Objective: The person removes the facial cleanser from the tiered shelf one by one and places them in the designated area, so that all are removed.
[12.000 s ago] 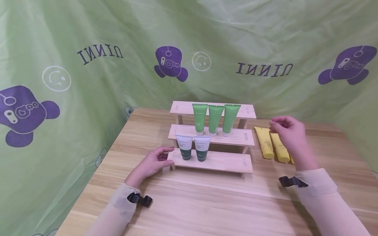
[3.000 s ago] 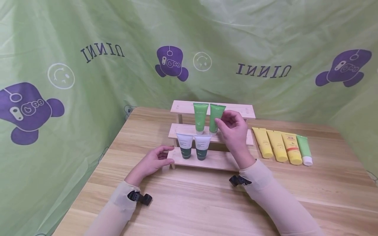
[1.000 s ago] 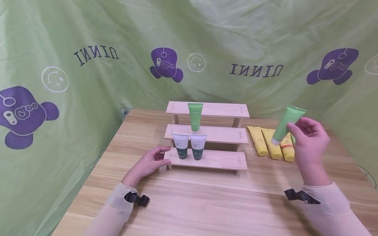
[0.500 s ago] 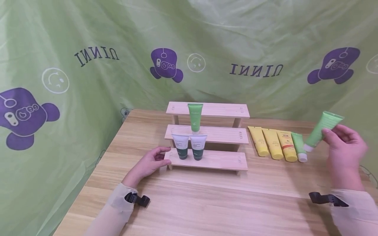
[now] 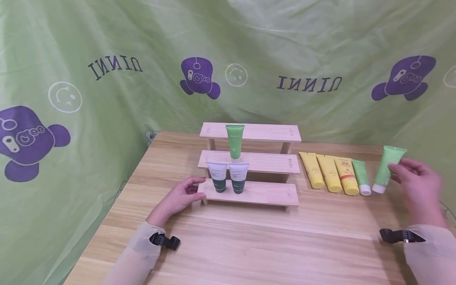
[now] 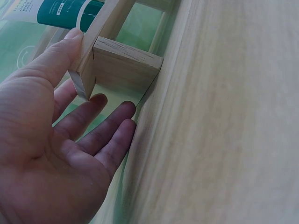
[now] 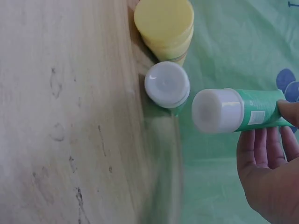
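Green tube (image 5: pixel 387 168) between right-hand fingers (image 7: pixel 260 148)

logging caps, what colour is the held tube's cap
The cap of the green tube is white, clearest in the right wrist view.

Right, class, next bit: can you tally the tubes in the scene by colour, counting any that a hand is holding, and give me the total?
Yellow tubes: 3
Green tubes: 3, one of them in the right hand
White-and-dark-green tubes: 2
Total: 8
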{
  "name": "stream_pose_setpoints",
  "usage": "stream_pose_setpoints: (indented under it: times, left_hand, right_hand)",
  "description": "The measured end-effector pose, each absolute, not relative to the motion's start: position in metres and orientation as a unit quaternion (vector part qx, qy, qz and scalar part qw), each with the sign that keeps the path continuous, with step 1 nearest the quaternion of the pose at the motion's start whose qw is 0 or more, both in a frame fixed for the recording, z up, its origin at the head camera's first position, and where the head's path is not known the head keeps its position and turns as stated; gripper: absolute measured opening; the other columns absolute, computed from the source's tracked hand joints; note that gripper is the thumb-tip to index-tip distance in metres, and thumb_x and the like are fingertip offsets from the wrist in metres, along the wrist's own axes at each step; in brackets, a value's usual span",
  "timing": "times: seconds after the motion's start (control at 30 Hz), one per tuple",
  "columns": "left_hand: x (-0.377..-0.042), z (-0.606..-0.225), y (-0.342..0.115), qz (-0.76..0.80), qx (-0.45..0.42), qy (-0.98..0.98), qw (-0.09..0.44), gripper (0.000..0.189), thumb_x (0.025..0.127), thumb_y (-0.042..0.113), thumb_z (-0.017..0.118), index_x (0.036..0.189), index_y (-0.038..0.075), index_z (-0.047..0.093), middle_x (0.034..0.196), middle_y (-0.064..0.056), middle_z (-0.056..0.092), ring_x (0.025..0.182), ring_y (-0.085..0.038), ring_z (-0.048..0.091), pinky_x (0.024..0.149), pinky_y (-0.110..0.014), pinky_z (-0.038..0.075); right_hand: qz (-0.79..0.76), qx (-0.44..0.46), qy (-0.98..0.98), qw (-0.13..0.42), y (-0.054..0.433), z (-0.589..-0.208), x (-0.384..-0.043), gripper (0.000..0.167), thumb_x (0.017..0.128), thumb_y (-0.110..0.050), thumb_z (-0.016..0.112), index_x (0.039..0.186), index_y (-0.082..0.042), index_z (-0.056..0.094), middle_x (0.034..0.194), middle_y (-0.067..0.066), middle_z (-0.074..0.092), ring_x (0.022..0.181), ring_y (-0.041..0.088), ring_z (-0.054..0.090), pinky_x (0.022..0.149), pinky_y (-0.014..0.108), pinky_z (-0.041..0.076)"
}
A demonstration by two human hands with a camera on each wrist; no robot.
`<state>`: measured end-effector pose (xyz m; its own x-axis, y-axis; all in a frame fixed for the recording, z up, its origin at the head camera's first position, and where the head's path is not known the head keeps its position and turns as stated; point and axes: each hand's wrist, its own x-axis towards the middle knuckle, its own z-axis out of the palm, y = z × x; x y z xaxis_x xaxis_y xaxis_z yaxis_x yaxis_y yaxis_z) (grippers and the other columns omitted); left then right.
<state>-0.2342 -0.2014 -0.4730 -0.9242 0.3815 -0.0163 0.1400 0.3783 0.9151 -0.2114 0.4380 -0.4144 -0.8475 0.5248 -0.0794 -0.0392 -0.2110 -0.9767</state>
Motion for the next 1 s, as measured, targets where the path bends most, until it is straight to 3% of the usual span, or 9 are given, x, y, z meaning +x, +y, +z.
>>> stream_pose_setpoints:
  times: [0.13,0.27,0.37,0.43,0.5,0.67,0.83,1.0]
  left_hand:
    - [-0.235,-0.475,-0.202,0.541,0.16,0.818,0.113,0.057,0.086,0.021,0.077,0.135,0.003,0.054,0.127,-0.019,0.059,0.116,-0.033,0.059,0.1,-0.044,0.047]
    - [-0.234,-0.474,-0.202,0.54,0.156,0.819,0.114,0.057,0.085,0.025,0.078,0.134,0.006,0.055,0.126,-0.017,0.06,0.115,-0.03,0.06,0.1,-0.041,0.048]
    - [-0.234,-0.473,-0.202,0.537,0.152,0.822,0.114,0.057,0.085,0.026,0.079,0.133,0.007,0.056,0.126,-0.015,0.061,0.115,-0.029,0.06,0.099,-0.04,0.048]
    - [-0.234,-0.473,-0.201,0.535,0.154,0.823,0.114,0.057,0.085,0.026,0.078,0.134,0.007,0.055,0.126,-0.015,0.061,0.115,-0.029,0.06,0.1,-0.04,0.048]
    - [-0.234,-0.473,-0.202,0.536,0.155,0.822,0.113,0.057,0.085,0.025,0.078,0.134,0.007,0.055,0.126,-0.016,0.061,0.115,-0.029,0.06,0.099,-0.041,0.048]
    - [-0.234,-0.473,-0.203,0.539,0.155,0.82,0.113,0.058,0.085,0.024,0.079,0.134,0.006,0.055,0.126,-0.016,0.061,0.115,-0.03,0.06,0.099,-0.042,0.048]
    - [-0.234,-0.472,-0.204,0.537,0.15,0.822,0.116,0.058,0.084,0.026,0.079,0.134,0.007,0.055,0.127,-0.015,0.06,0.115,-0.029,0.059,0.1,-0.042,0.047]
    - [-0.233,-0.472,-0.204,0.535,0.15,0.824,0.114,0.058,0.085,0.026,0.079,0.134,0.007,0.055,0.126,-0.016,0.061,0.115,-0.03,0.06,0.1,-0.042,0.047]
  right_hand:
    - [0.71,-0.23,-0.652,0.137,0.447,-0.421,-0.216,0.044,0.074,-0.016,0.088,0.111,-0.022,0.065,0.091,-0.015,0.066,0.07,0.005,0.067,0.068,0.014,0.051]
    - [0.633,-0.267,-0.722,0.085,0.454,-0.425,-0.221,0.054,0.077,-0.035,0.084,0.124,-0.031,0.057,0.093,-0.023,0.06,0.074,-0.002,0.063,0.108,0.025,0.033]
    - [0.603,-0.282,-0.744,0.059,0.459,-0.428,-0.227,0.053,0.077,-0.041,0.083,0.122,-0.033,0.056,0.09,-0.025,0.058,0.074,-0.004,0.061,0.105,0.028,0.037]
    - [0.602,-0.286,-0.744,0.045,0.462,-0.43,-0.23,0.05,0.077,-0.041,0.083,0.118,-0.034,0.056,0.09,-0.024,0.057,0.073,-0.003,0.061,0.086,0.019,0.045]
    - [0.592,-0.287,-0.752,0.034,0.464,-0.432,-0.233,0.05,0.076,-0.044,0.082,0.118,-0.034,0.056,0.092,-0.023,0.055,0.073,-0.004,0.061,0.069,0.015,0.043]
    - [0.523,-0.284,-0.803,0.015,0.464,-0.436,-0.24,0.054,0.079,-0.057,0.074,0.124,-0.036,0.055,0.101,-0.019,0.051,0.084,-0.001,0.052,0.08,0.023,0.039]
    - [0.479,-0.28,-0.832,0.02,0.461,-0.442,-0.247,0.067,0.086,-0.053,0.069,0.141,-0.019,0.049,0.117,0.0,0.05,0.098,0.013,0.048,0.078,0.028,0.042]
    - [0.461,-0.293,-0.838,0.012,0.458,-0.447,-0.252,0.08,0.092,-0.048,0.063,0.149,0.0,0.035,0.143,0.022,0.037,0.123,0.038,0.039,0.095,0.047,0.044]
